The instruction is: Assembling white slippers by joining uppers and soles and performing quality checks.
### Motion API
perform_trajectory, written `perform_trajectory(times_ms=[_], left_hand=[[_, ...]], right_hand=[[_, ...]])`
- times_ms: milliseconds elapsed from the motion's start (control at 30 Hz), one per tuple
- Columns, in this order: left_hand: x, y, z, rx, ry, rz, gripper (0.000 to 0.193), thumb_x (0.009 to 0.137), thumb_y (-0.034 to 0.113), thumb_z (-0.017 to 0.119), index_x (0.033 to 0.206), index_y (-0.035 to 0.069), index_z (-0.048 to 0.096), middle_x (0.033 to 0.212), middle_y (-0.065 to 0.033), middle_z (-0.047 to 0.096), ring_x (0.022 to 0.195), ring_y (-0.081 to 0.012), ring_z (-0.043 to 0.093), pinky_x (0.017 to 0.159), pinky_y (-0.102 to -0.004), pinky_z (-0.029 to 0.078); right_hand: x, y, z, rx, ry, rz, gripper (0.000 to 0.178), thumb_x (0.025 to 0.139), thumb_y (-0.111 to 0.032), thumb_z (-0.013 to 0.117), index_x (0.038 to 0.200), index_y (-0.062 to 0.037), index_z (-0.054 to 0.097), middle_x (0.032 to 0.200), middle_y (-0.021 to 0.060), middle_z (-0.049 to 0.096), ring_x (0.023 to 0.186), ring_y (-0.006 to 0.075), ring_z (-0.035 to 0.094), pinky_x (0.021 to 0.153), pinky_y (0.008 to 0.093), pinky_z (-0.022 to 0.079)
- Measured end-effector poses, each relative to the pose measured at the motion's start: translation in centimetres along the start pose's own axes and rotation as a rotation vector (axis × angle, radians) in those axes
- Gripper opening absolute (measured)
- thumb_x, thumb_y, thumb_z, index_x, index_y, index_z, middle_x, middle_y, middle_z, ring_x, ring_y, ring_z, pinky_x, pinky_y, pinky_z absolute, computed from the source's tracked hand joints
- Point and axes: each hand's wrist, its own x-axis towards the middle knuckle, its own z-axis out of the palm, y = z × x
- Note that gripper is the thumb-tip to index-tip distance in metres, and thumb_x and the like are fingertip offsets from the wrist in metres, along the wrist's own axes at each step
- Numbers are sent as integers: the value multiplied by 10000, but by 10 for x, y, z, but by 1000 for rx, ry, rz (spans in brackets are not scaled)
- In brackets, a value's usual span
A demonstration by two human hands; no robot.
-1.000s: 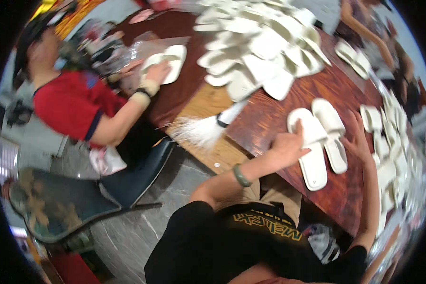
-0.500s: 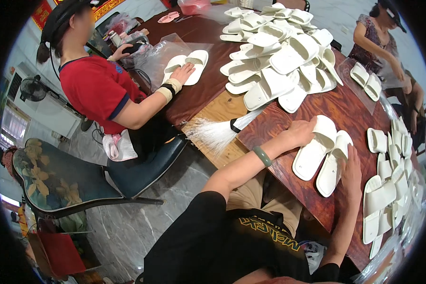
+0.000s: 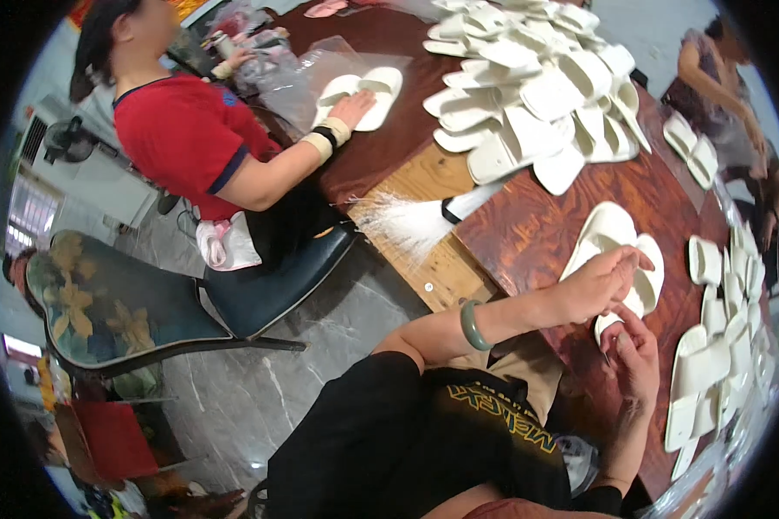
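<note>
Lying near piles (image 3: 532, 91), 2 slippers (image 3: 605, 227) peek past hands (image 3: 597, 284).

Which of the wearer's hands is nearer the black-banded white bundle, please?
Left: the left hand is to the right of the white bundle; the right hand, farther right and lower in view.

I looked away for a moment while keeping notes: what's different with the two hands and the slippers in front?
Both hands left the outer sides of the front slippers: the left hand moved right, across them; the right hand moved inward and nearer the body. Any contact now is unclear. The front slippers stay side by side on the table; the slipper pile looks unchanged.
</note>
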Motion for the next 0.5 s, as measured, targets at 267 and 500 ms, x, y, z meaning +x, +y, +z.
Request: perform_trajectory(times_ms=[267, 500], left_hand=[[-21, 1, 9, -212, 63, -206, 398, 1008, 352, 307, 1185, 25, 449, 607, 57, 255, 499, -35, 205, 456, -198, 227], [-17, -22, 2, -296, 63, -223, 372, 1011, 305, 318, 1183, 0, 442, 650, 39, 308, 552, -65, 291, 502, -224, 298]], right_hand=[[11, 11, 23, -167, 119, 113, 438, 900, -164, 583, 1291, -18, 452, 909, -4, 605, 677, 33, 478, 566, 188, 385], [-3, 27, 13, -165, 320, 129, 201, 930, -149, 530, 1046, -7, 611, 720, -15, 592, 529, 31, 433, 487, 173, 340]])
